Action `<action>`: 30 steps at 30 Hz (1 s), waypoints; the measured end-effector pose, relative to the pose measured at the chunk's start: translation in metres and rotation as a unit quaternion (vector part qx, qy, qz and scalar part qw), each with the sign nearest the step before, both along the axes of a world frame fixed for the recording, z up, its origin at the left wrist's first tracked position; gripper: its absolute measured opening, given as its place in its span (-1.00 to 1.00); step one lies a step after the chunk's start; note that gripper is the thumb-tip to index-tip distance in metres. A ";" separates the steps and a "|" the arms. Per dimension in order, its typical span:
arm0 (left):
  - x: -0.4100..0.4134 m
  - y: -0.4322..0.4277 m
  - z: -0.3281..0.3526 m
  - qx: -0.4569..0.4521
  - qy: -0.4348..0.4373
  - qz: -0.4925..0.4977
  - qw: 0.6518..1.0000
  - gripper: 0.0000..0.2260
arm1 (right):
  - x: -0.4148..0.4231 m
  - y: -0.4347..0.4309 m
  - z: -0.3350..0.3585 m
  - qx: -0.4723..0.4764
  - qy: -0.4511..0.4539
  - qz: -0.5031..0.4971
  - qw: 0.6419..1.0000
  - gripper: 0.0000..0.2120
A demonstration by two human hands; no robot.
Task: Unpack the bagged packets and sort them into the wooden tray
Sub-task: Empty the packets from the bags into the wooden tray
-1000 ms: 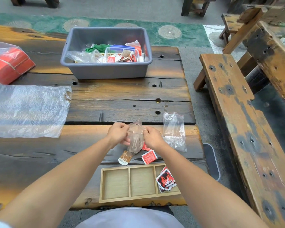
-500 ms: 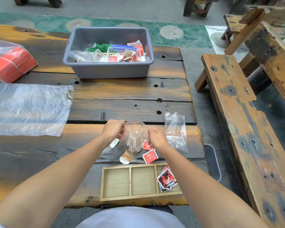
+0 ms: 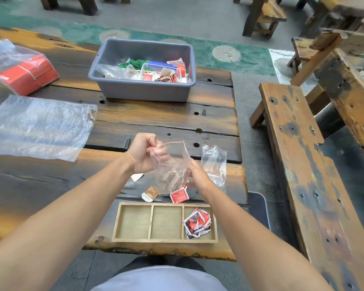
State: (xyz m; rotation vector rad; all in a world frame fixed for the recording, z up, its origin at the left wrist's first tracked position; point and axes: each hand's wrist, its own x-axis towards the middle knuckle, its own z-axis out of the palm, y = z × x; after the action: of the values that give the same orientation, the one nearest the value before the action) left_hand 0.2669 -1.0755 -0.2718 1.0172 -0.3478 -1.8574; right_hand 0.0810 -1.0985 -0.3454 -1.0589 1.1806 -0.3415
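A small clear zip bag (image 3: 172,164) hangs above the table, with brown packets faintly visible inside. My left hand (image 3: 143,153) pinches its top edge and my right hand (image 3: 198,175) grips its right side. Below it lie a brown packet (image 3: 150,193), a red packet (image 3: 179,195) and a white packet (image 3: 137,177) on the table. The wooden tray (image 3: 135,240) sits at the near edge with three compartments. Several red-and-black packets (image 3: 198,222) fill the right one. The other two hold nothing.
An empty clear bag (image 3: 214,164) lies right of my hands. A grey bin (image 3: 143,91) of mixed packets and bags stands at the back. A large plastic sheet (image 3: 38,127) and a bagged red box (image 3: 25,74) are at the left. A wooden bench (image 3: 303,164) runs along the right.
My hands have pulled the bag's mouth apart and lifted it. A white packet has appeared on the table under my left hand.
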 end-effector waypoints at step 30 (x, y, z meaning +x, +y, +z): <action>-0.088 0.147 -0.041 0.256 -0.491 -0.257 0.792 -0.73 | -0.011 0.177 -0.035 0.464 -0.123 -0.065 0.875 -0.36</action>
State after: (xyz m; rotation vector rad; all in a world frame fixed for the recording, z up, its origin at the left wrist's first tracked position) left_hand 0.1788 -0.9285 -0.3124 2.4686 -0.8134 -1.7414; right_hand 0.0699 -0.9210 -0.3806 -0.0877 0.9975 0.0173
